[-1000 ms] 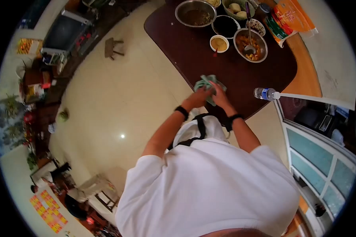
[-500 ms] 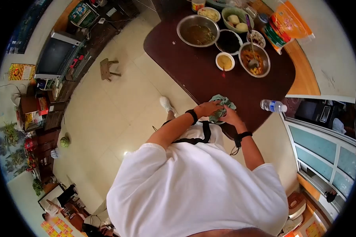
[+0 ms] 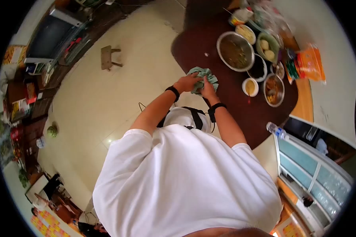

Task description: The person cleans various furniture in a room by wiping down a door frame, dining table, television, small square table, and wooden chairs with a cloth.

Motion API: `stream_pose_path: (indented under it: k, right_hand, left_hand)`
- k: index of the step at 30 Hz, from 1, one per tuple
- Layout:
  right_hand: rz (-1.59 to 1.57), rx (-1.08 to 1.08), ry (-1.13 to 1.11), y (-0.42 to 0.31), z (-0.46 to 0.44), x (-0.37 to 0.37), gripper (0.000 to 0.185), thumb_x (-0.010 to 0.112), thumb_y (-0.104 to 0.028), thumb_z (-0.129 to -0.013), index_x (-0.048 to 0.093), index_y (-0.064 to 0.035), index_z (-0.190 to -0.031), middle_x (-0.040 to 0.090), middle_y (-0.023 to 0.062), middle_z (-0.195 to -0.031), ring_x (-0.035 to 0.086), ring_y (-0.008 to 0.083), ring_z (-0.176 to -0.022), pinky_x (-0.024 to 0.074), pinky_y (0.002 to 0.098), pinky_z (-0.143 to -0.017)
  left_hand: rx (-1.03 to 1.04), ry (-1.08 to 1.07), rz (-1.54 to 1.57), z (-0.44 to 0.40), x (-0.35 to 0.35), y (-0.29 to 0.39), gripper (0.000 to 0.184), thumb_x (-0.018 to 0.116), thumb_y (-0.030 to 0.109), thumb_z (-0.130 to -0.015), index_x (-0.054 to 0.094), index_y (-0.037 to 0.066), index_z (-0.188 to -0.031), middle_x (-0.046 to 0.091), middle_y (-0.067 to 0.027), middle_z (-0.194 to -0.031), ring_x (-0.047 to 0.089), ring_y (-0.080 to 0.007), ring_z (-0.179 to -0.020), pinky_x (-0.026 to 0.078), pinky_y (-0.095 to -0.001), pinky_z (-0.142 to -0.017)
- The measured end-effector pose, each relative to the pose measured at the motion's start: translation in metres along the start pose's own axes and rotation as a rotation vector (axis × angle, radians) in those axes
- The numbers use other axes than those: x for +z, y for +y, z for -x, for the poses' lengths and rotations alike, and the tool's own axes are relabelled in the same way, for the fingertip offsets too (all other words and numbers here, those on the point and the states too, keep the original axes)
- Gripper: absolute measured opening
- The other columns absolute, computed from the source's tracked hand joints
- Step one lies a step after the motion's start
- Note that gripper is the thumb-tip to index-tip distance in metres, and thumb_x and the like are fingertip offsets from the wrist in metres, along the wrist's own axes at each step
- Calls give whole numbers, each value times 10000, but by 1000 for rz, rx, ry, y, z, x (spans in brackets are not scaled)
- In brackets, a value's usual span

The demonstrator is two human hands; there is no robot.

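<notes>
A crumpled grey-green cloth (image 3: 205,75) is bunched between my two hands at the left edge of the dark red table (image 3: 235,104). My left hand (image 3: 187,83) grips it from the left, and my right hand (image 3: 208,90) holds its lower right part. Black bands circle both wrists. Right of the cloth stand a steel bowl of brown liquid (image 3: 235,51), a small cup of yellow paste (image 3: 250,87) and a steel bowl of orange food (image 3: 273,90) with a spoon.
A plastic bottle (image 3: 276,130) lies at the table's right edge. Farther back are a green basket (image 3: 268,45), a bowl of dark food (image 3: 258,68) and an orange bag (image 3: 310,65). A wooden stool (image 3: 106,58) stands on the floor at the left.
The view has turned, so the table and bowls appear farther right and lower. Both hands, still on the cloth, have moved to the table's left edge.
</notes>
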State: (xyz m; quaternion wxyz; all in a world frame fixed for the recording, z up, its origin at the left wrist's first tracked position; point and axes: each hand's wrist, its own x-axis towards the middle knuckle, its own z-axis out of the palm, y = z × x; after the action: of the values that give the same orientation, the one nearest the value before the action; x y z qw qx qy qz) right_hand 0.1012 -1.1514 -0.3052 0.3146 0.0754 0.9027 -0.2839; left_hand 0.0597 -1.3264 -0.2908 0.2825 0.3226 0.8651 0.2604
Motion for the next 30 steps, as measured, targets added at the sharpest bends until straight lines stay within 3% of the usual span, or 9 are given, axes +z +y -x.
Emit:
stream_pose_path:
  k: [3,7,8,11,14,19,20,24,30]
  right_hand:
    - [-8,-68,9,-55,-29,-16,930,756,-122,-829,190,-42,-1562,595,276,-1279,611,412,-1135,525,458,-907]
    - [-143,-285,159,-53,-84,0,801,754,-127,-780,387,-23,-1484,581,252,-1323,570,397,-1213,478,429,-993]
    - [-256,-304,149,-59,-91,-2,734,719,-86,-757,458,-22,-1440,564,247,-1350,553,395,-1238,461,419,-1017]
    - [-231,-337,128,-61,-132,7,781,741,-84,-784,401,-32,-1485,510,235,-1413,541,400,-1240,473,448,-988]
    - [-108,-225,88,-126,-131,-29,815,753,-30,-789,368,-37,-1507,551,247,-1354,597,390,-1159,525,448,-897]
    - [-14,-193,94,-163,-206,-37,898,770,-10,-753,321,-47,-1529,665,270,-1107,661,389,-1017,548,451,-804]
    - [-8,-261,142,-161,-222,-29,793,765,-11,-745,430,-18,-1464,671,266,-1085,654,415,-1011,544,463,-801]
    - [140,-332,211,-179,-268,-19,632,745,-8,-746,547,8,-1346,666,274,-1082,646,434,-1005,533,482,-823]
    - [118,-293,-91,-230,-301,-24,550,719,-40,-741,590,3,-1274,653,284,-1131,629,441,-1059,519,482,-890]
  left_hand:
    - [-98,48,47,10,-31,-38,661,582,46,-867,420,235,-1480,302,-187,-1570,374,-389,-1403,405,-464,-1105]
    - [107,282,-8,-16,-13,-110,618,627,136,-857,451,234,-1441,439,-192,-1469,512,-381,-1279,498,-482,-983]
    - [-28,73,6,-3,-61,-83,650,678,176,-832,450,169,-1440,451,-225,-1448,515,-384,-1274,474,-480,-1009]
    - [-57,94,-84,4,-58,-102,1171,897,146,-584,237,224,-1548,271,-217,-1567,419,-433,-1348,490,-496,-1009]
    - [-149,65,-34,-4,-113,-112,1255,932,166,-528,205,246,-1547,230,-204,-1588,418,-429,-1352,511,-498,-984]
    - [-179,155,220,-46,-149,-172,1028,881,144,-606,301,158,-1455,443,-263,-1430,477,-466,-1274,504,-497,-969]
    - [-198,194,261,-43,-167,-171,855,837,128,-648,379,114,-1370,588,-263,-1222,548,-470,-1168,510,-490,-921]
    - [-155,203,214,-53,-181,-233,585,798,133,-684,529,81,-1200,667,-216,-1004,637,-419,-991,512,-489,-828]
    - [-252,147,267,-24,-211,-281,451,751,170,-698,593,55,-1104,670,-214,-1000,640,-407,-949,505,-489,-806]
